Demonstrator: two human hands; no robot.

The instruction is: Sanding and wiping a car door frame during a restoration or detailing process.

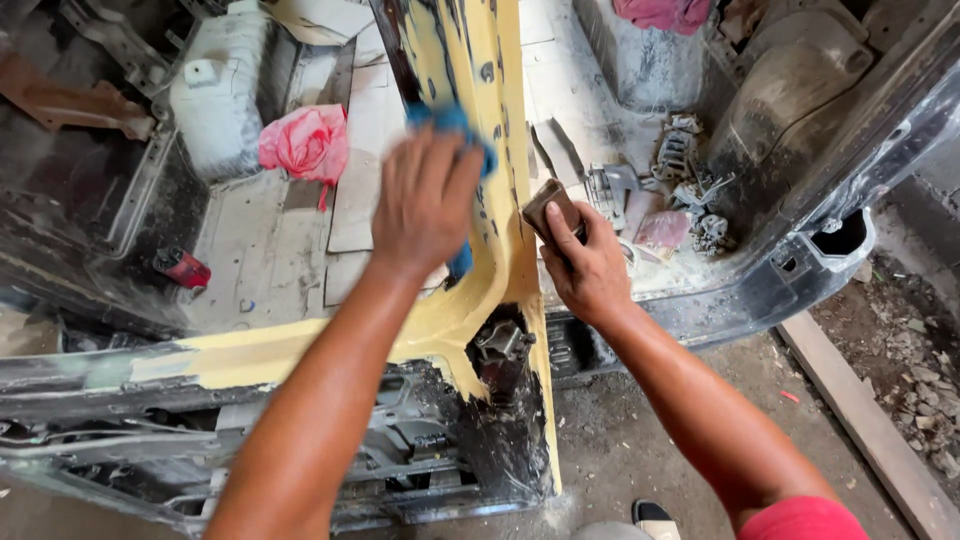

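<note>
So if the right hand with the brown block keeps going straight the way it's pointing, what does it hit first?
The right hand points its brown sanding block up and left, at the yellow-coated pillar. That pillar's edge would probably come first, just beside the left hand and its blue cloth. Depth is hard to judge.
</note>
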